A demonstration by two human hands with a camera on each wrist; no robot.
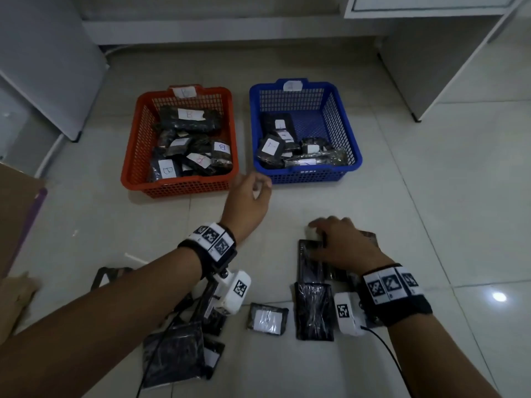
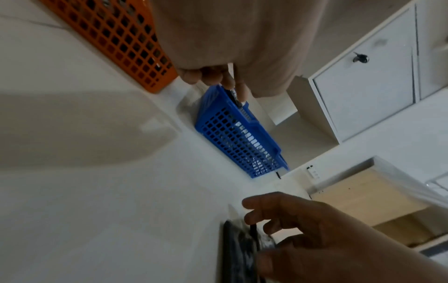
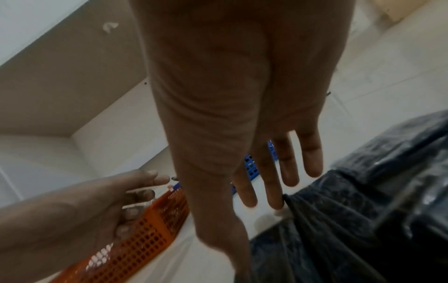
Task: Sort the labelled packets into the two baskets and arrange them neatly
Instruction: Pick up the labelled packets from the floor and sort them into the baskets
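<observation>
Tiled floor (image 1: 431, 196): red basket (image 1: 135, 156) holds "B" packets (image 1: 167, 168), blue basket (image 1: 352, 145) holds others, labels unreadable. Left hand (image 1: 248, 196) loosely curled, empty; right hand (image 1: 343, 242) fingers spread on floor packet (image 1: 309, 262).

We see two baskets side by side on the floor (image 1: 431, 196), far side of the scene: left basket (image 1: 135, 156), right basket (image 1: 352, 145), small gap between them. Each has packets piled inside, B-labelled packets (image 1: 188, 116) in the left one, and a tag (image 1: 292, 85) on its far rim. Left hand (image 1: 248, 196) sits just before that gap, above the floor. Right hand (image 1: 342, 242) is nearer us and to the right, resting on a packet (image 1: 309, 262) on the floor. More loose packets lie nearest us: one (image 1: 314, 314) just before that packet, one (image 1: 268, 318) left of it, another group (image 1: 175, 354) under the left forearm. Cabinets stand behind the baskets.
</observation>
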